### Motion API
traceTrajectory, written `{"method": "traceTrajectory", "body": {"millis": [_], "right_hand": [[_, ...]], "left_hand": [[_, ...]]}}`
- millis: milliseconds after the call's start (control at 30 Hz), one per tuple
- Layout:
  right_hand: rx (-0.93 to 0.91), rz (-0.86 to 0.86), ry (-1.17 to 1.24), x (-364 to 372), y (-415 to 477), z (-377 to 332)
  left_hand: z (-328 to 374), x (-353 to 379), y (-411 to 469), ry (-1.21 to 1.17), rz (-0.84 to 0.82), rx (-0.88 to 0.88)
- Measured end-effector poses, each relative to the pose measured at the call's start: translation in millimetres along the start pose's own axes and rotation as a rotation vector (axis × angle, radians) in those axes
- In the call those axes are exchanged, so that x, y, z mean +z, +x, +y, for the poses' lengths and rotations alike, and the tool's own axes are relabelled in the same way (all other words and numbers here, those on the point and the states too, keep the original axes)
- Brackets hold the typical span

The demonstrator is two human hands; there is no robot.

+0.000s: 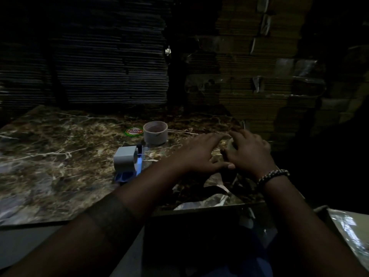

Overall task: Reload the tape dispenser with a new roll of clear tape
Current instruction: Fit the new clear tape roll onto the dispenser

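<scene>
Near the right edge of the worktop both hands meet over one pale object, small and rounded, mostly hidden; probably the new tape roll, but too dark to be sure. Right hand has the grip: fingers curled down over the object's top, thumb side hidden. Left hand lies flatter, fingers fairly straight with the tips reaching the object, thumb stretched out toward the right hand's wrist, not clearly pinching anything. Beaded bracelet on the right wrist. Tape dispenser, grey body on a blue frame, sits well apart to the left of the hands, about mid-worktop and toward the near edge. Its long axis runs roughly near edge to far edge, leaning slightly right at the far end. No hand touches it. Left hand is the nearer one, so judged likely to fetch or steady it while the right brings the object across leftward. Thin-walled ring stands on end just beyond the dispenser toward the far edge, possibly a spent core, cannot tell. Round green-red sticker lies flat just left of the ring. Flattened cardboard stacks rise behind the far edge.
</scene>
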State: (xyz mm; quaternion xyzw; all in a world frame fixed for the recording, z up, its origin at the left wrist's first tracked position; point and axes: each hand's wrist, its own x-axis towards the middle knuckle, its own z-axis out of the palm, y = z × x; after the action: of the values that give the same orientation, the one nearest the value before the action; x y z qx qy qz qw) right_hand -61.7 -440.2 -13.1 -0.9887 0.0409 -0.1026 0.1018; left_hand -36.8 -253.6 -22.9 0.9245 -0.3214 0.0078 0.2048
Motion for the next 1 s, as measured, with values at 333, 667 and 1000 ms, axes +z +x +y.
{"method": "traceTrajectory", "body": {"millis": [333, 667, 1000], "right_hand": [[0.040, -0.008, -0.021, 3, 3, 12], [0.054, -0.103, -0.078, -1, 5, 18], [0.065, -0.013, 0.013, -1, 1, 6]], "left_hand": [[14, 14, 19, 0.044, -0.041, 0.021], [16, 15, 21, 0.020, -0.063, 0.045], [-1, 8, -2, -0.001, 0.008, 0.055]]}}
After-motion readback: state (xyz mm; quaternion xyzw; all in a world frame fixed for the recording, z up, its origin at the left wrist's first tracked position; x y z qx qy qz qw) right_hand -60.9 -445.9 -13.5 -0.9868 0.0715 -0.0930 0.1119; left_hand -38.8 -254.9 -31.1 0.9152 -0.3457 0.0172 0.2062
